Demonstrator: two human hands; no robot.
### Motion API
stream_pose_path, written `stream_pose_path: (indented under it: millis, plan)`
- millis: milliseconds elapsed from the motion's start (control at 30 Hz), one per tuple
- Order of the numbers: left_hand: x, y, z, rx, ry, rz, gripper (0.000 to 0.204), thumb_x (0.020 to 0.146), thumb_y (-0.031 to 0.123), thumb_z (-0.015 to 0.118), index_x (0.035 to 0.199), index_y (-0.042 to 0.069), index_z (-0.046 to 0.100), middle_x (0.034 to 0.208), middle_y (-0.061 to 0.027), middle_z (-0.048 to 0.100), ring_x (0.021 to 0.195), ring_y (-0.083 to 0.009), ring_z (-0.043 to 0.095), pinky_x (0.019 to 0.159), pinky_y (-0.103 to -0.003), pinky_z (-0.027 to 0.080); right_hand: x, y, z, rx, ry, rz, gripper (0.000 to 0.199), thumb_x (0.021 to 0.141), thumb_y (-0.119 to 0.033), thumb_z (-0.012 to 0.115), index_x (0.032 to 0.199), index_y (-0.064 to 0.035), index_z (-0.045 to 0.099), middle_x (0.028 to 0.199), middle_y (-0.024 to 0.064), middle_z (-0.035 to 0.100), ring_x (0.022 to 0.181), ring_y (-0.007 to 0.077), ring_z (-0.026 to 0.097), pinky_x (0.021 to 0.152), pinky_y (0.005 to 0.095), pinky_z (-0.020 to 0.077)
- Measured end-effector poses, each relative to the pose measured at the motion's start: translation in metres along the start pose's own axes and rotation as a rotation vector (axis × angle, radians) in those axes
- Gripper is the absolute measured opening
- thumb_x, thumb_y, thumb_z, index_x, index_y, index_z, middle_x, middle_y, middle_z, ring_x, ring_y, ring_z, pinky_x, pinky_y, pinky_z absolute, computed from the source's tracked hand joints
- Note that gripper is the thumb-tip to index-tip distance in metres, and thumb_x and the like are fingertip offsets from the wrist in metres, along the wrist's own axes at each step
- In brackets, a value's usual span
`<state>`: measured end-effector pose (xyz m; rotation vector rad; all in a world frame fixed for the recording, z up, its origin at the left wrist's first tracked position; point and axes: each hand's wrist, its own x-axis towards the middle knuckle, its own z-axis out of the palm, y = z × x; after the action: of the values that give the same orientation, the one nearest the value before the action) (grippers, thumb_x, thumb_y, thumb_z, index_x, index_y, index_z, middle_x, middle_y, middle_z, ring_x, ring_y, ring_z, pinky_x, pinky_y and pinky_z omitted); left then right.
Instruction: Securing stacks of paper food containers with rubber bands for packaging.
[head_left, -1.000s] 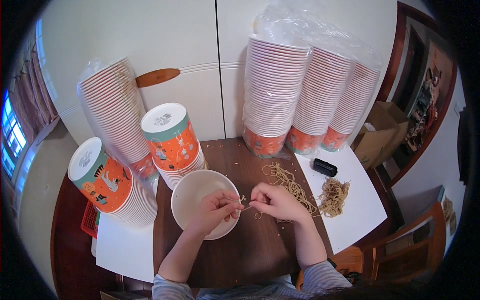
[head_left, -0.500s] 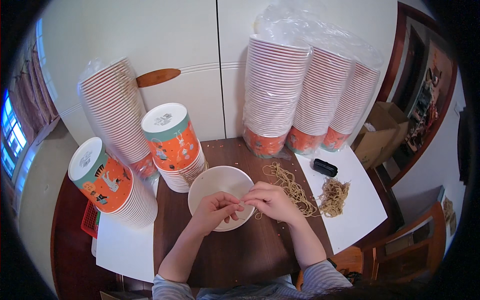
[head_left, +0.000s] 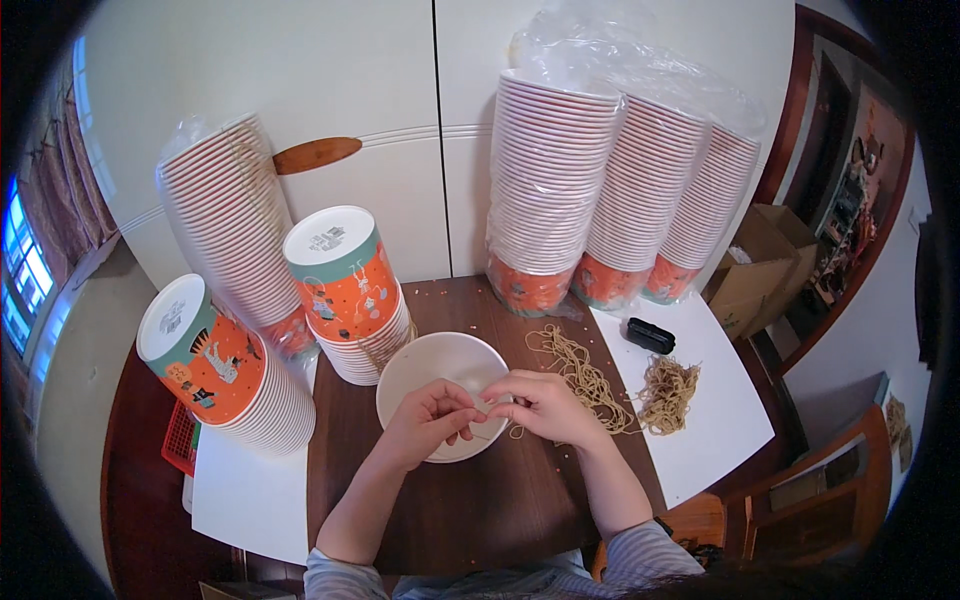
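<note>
A white paper bucket [head_left: 420,375] stands open on the brown board in front of me. Above its mouth, my left hand [head_left: 432,422] and my right hand [head_left: 543,405] meet fingertip to fingertip. Both are closed in a pinch on what looks like a thin tan string, mostly hidden by the fingers, with a bit showing below the left hand. Just right of the bucket lies a loose tangle of tan string [head_left: 590,385]. A second bunch of string [head_left: 668,394] rests on the white surface farther right.
Inverted orange-and-green buckets stand stacked at left [head_left: 225,365] and beside the open one [head_left: 345,280]. Plastic-wrapped stacks rise at the back left [head_left: 225,210] and back right [head_left: 555,180]. A black oblong object [head_left: 650,335] lies right; a wooden chair [head_left: 820,490] stands lower right.
The fingers of my right hand have shifted slightly, bending and lifting a little around the pinch. My left hand stays nearly in place; the other things have not moved.
</note>
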<state>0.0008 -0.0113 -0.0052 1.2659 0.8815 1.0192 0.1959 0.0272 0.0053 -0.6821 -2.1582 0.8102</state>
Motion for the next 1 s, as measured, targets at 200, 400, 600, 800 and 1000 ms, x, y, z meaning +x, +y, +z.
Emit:
stream_pose_path:
  millis: [200,400,600,800,1000]
  plan:
    - [0.0,0.002,0.0,-0.014,-0.021,-0.003,0.011,0.081,0.006,0.057,0.087,0.003,0.049,0.079,-0.006,0.062,0.062,-0.0066,0.054,0.05,-0.017,0.04,0.001,0.002,0.0,-0.023,0.004,-0.048,0.01,0.076,-0.011,0.06,0.083,-0.004,0.06,0.079,0.0072,0.059,0.073,0.0231,0.059,0.063,0.0306,0.0471]
    - [-0.001,0.0,0.0,0.061,0.003,-0.027,0.015,0.082,0.009,0.057,0.093,0.0,0.056,0.077,-0.0046,0.062,0.061,-0.0054,0.053,0.051,-0.017,0.041,0.001,0.001,0.003,-0.067,0.055,-0.073,0.008,0.077,-0.01,0.058,0.082,-0.0044,0.059,0.077,0.0085,0.057,0.071,0.0248,0.059,0.061,0.0319,0.0471]
    - [-0.002,-0.001,0.004,0.187,0.044,-0.03,0.015,0.083,0.013,0.057,0.088,0.0,0.06,0.071,-0.0018,0.06,0.057,-0.0032,0.051,0.049,-0.016,0.041,0.0,-0.001,0.006,-0.15,0.074,-0.053,0.008,0.08,-0.012,0.054,0.084,-0.0048,0.055,0.078,0.0115,0.055,0.071,0.0307,0.058,0.059,0.0361,0.0473]
    - [-0.003,-0.003,0.002,0.202,0.044,0.005,0.015,0.083,0.014,0.056,0.086,0.0,0.059,0.069,-0.0013,0.059,0.057,-0.0034,0.051,0.049,-0.017,0.041,0.001,-0.002,0.01,-0.261,0.076,-0.029,0.012,0.082,-0.017,0.053,0.082,-0.005,0.052,0.079,0.0127,0.053,0.068,0.0326,0.057,0.057,0.0394,0.047]
    - [-0.002,-0.007,0.003,0.216,0.06,0.061,0.012,0.082,0.011,0.057,0.084,-0.001,0.058,0.07,-0.0024,0.059,0.06,-0.0049,0.054,0.053,-0.018,0.044,0.001,0.001,0.014,-0.31,0.106,-0.037,0.016,0.081,-0.02,0.054,0.078,-0.0045,0.052,0.075,0.0119,0.053,0.065,0.032,0.057,0.055,0.0394,0.0464]
